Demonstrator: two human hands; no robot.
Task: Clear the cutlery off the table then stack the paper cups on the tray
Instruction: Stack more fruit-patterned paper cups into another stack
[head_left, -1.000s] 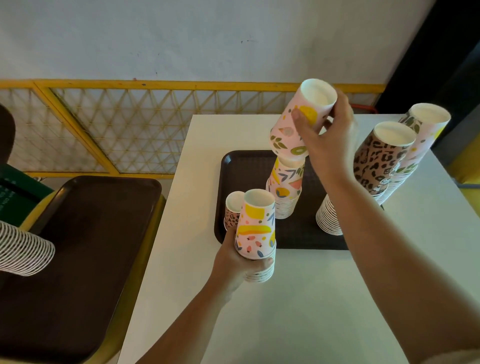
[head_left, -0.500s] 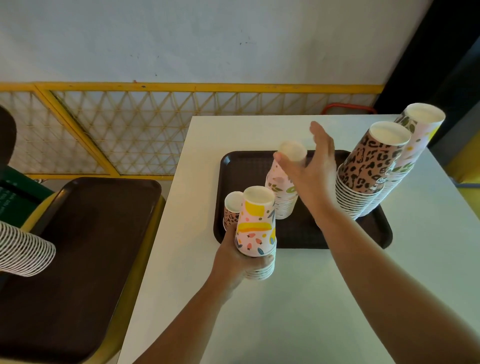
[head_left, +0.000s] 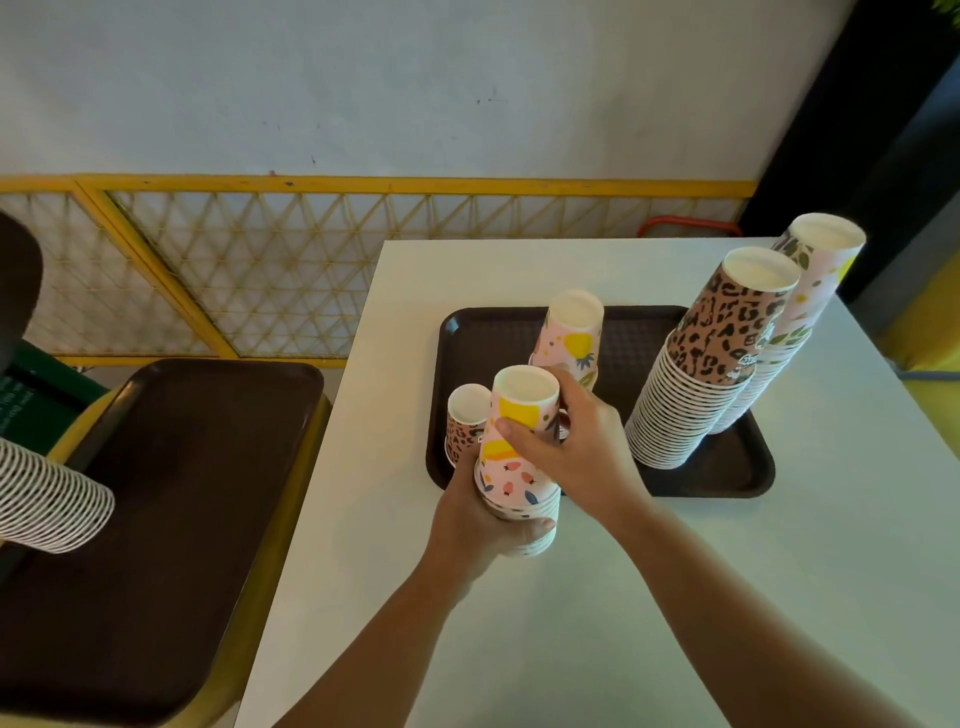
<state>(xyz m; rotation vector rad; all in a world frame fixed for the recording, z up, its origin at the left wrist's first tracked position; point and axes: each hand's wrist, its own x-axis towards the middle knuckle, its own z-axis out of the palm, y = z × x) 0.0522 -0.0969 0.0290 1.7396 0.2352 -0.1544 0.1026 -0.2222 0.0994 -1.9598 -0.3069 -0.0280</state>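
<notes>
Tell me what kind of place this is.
Probably a cafe or fast-food eatery: a brown serving tray holding tall stacks of paper cups on a white table, and a second tray alongside.

Setting: self-service eatery or canteen. Evidence: white desk (head_left: 779, 597) bearing a brown textured serving tray (head_left: 727, 475); tall stacks of patterned paper cups (head_left: 691, 395); second brown tray (head_left: 156, 519) on a yellow seat; yellow mesh partition (head_left: 260, 270) against a plain white wall.

pink cup stack (head_left: 519, 467) | inverted, held | near edge of tray (head_left: 727, 478)
</notes>
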